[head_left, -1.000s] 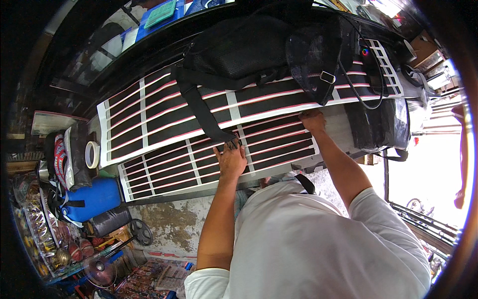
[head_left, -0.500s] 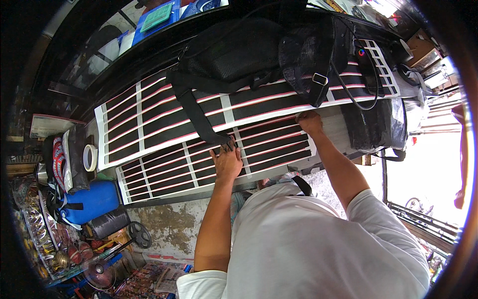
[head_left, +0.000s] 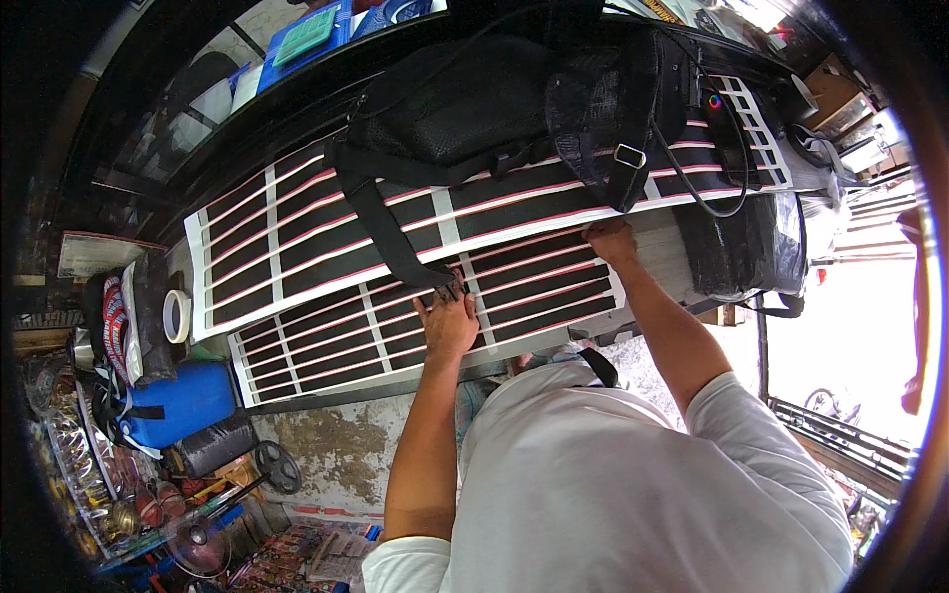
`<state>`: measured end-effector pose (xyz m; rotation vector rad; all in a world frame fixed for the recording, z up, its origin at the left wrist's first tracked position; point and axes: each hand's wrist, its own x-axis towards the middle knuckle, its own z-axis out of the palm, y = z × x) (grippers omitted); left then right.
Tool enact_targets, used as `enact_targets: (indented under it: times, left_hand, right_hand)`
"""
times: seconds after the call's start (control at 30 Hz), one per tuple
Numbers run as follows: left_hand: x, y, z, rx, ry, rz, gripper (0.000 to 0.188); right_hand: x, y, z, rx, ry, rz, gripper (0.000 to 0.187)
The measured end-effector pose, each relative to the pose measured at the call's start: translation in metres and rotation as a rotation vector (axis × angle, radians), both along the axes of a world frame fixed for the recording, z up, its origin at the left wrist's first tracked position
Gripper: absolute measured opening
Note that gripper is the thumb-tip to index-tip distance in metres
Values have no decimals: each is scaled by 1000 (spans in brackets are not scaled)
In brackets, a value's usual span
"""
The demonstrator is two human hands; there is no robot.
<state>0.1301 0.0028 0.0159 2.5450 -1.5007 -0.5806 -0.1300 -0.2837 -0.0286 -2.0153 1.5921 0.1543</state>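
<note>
Lower sheet (head_left: 331, 343) on counter (head_left: 672, 259), partly under upper sheet (head_left: 316, 225); my left hand (head_left: 452, 324) on it, fingers apart, by strap (head_left: 388, 229); my right (head_left: 612, 243) curled near lower sheet's right end, clamping: cannot tell

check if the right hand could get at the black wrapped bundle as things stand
Probably yes: the right hand is at the right end of the lower striped sheet, and the black wrapped bundle sits beyond a stretch of grey tabletop, with nothing seen blocking the way.
</note>
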Motion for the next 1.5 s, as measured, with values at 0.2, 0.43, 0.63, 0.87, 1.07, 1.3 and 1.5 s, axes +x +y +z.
enact_targets:
  times: [0.2,0.43,0.63,0.87,1.07,1.3,1.5]
  left_hand:
    - [2,2,9,17,59,39,60]
    - [1,6,-5,-91,-21,23,59]
    - [2,4,-5,12,-48,-15,63]
    - [3,4,-7,21,-53,-17,65]
    - [2,5,-8,-20,-38,-32,68]
    - [22,45,-15,-168,-180,60,62]
    - [76,79,-8,-121,-212,114,69]
  right_hand:
    - [11,13,18,47,-55,-146,43]
    - [14,39,36,-249,-60,-209,39]
    - [4,66,17,-652,-301,52,20]
    - [99,147,57,-332,-487,653,49]
    - [117,161,53,-366,-424,676,51]
    - [113,165,50,-440,-312,748,58]
    - [115,164,56,-388,-243,788,60]
